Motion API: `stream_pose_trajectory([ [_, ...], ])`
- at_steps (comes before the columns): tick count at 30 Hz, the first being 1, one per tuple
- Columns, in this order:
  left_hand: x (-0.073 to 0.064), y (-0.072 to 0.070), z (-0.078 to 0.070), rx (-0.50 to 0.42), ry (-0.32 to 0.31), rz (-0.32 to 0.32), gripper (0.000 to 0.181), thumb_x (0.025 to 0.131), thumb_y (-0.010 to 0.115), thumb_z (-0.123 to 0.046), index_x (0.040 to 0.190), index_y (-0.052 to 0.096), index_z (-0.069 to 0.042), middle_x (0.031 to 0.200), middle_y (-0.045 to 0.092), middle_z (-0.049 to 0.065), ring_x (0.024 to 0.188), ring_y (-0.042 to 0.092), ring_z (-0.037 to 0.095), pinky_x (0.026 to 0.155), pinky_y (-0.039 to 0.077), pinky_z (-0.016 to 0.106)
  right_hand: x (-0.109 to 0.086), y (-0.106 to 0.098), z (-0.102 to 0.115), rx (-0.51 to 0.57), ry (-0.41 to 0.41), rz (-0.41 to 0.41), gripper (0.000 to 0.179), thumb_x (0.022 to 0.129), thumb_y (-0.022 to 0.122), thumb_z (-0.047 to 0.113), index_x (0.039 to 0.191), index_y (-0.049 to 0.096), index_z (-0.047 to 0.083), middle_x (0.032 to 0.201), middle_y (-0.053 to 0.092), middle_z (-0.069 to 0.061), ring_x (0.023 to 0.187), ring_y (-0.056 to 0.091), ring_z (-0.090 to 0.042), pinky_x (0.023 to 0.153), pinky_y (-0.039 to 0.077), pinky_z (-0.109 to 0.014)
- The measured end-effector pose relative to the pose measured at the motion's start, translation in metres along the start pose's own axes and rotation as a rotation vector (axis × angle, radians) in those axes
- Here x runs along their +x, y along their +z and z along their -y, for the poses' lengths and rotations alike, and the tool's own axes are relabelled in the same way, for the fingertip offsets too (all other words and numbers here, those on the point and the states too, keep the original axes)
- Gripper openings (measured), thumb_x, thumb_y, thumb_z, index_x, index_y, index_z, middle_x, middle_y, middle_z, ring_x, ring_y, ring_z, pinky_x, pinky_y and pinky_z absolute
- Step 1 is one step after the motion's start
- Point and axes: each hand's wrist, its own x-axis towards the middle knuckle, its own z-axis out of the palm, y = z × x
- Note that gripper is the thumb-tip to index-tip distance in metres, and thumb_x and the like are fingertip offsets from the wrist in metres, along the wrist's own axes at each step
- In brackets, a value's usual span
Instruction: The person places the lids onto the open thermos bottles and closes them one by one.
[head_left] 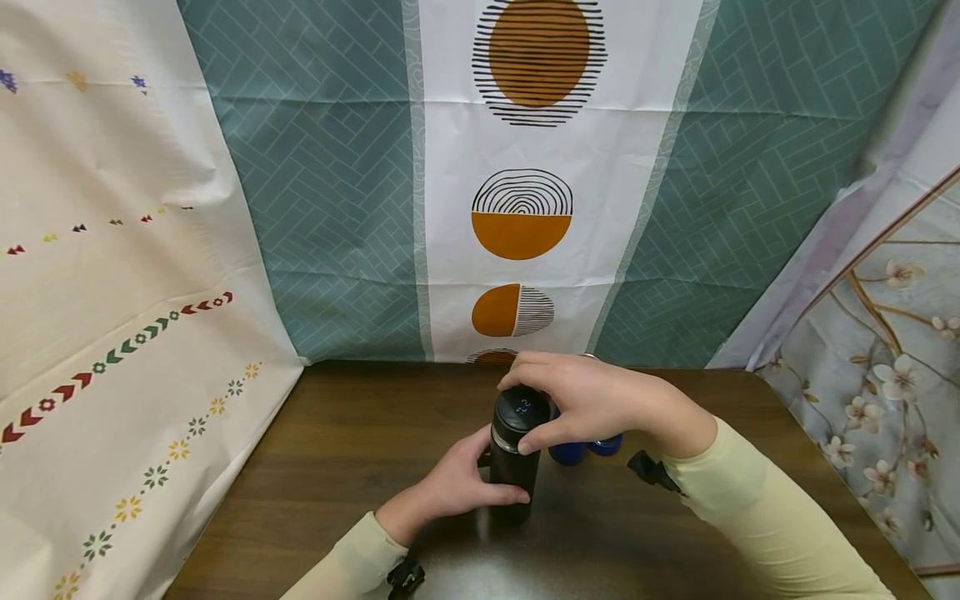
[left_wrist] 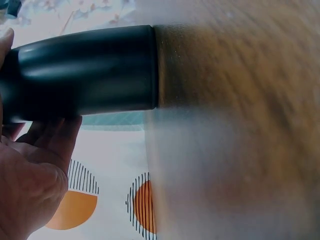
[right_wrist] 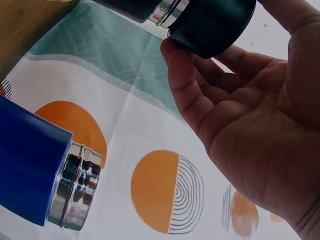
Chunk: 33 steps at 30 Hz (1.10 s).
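A black vacuum flask (head_left: 513, 477) stands upright on the table near the middle. My left hand (head_left: 461, 479) grips its body low down, with the thumb across the near side. From above, my right hand (head_left: 585, 398) holds the black lid (head_left: 522, 408), whose top shows small lit marks. In the right wrist view the fingers curl at the edge of the lid (right_wrist: 215, 27), and the shiny metal neck (right_wrist: 167, 12) shows between lid and body. The left wrist view shows the flask's base (left_wrist: 142, 67) at the tabletop.
Behind the right hand stands a blue flask (right_wrist: 30, 160) with its metal neck (right_wrist: 75, 190) uncovered. A small blue object (head_left: 606, 445) lies beside it. The brown wooden table (head_left: 360, 433) meets a patterned cloth (head_left: 337, 208) at the back, with more cloth on both sides.
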Motion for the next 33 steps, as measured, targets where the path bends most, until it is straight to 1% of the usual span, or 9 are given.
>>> stream_pose_trajectory([
  [3, 0.0, 0.0005, 0.0001, 0.002, 0.003, -0.001, 0.069, 0.088, 0.097, -0.035, 0.147, 0.061, -0.041, 0.136, 0.072, -0.013, 0.121, 0.069, 0.014, 0.108, 0.055, 0.044, 0.0007, 0.0005, 0.0015, -0.014, 0.0, 0.002, 0.064, 0.095, 0.088, 0.053, 0.144, 0.067, 0.018, 0.13, 0.061, 0.012, 0.095, 0.059, -0.007, 0.085, 0.056, -0.032],
  [11, 0.0006, 0.0007, 0.0019, -0.001, 0.012, 0.0, 0.071, 0.089, 0.097, -0.032, 0.148, 0.06, -0.04, 0.137, 0.071, -0.013, 0.122, 0.069, 0.014, 0.108, 0.055, 0.041, 0.0028, 0.0017, 0.0032, -0.019, -0.007, -0.001, 0.064, 0.094, 0.09, 0.051, 0.144, 0.068, 0.017, 0.129, 0.062, 0.011, 0.091, 0.059, -0.007, 0.084, 0.056, -0.03],
  [21, 0.0005, 0.0, 0.0008, 0.004, 0.006, 0.003, 0.069, 0.088, 0.097, -0.034, 0.147, 0.061, -0.036, 0.136, 0.071, -0.013, 0.121, 0.07, 0.014, 0.108, 0.056, 0.04, 0.005, 0.0027, 0.004, -0.022, -0.012, 0.001, 0.063, 0.094, 0.089, 0.052, 0.143, 0.068, 0.017, 0.129, 0.062, 0.012, 0.096, 0.06, -0.006, 0.088, 0.056, -0.031],
  [28, 0.0004, -0.0004, -0.0004, -0.007, 0.002, 0.012, 0.07, 0.089, 0.097, -0.033, 0.149, 0.06, -0.034, 0.138, 0.071, -0.013, 0.122, 0.07, 0.014, 0.109, 0.056, 0.04, 0.0061, 0.0024, 0.004, -0.018, -0.01, 0.005, 0.065, 0.095, 0.089, 0.053, 0.144, 0.067, 0.016, 0.13, 0.062, 0.011, 0.103, 0.062, -0.006, 0.091, 0.057, -0.031],
  [33, 0.0005, -0.0005, 0.0004, -0.013, 0.001, 0.018, 0.071, 0.09, 0.096, -0.033, 0.151, 0.058, -0.035, 0.139, 0.071, -0.013, 0.123, 0.07, 0.015, 0.11, 0.056, 0.041, 0.0061, 0.0015, 0.0034, -0.015, -0.003, 0.011, 0.066, 0.095, 0.089, 0.052, 0.146, 0.067, 0.016, 0.131, 0.062, 0.01, 0.101, 0.062, -0.007, 0.09, 0.058, -0.031],
])
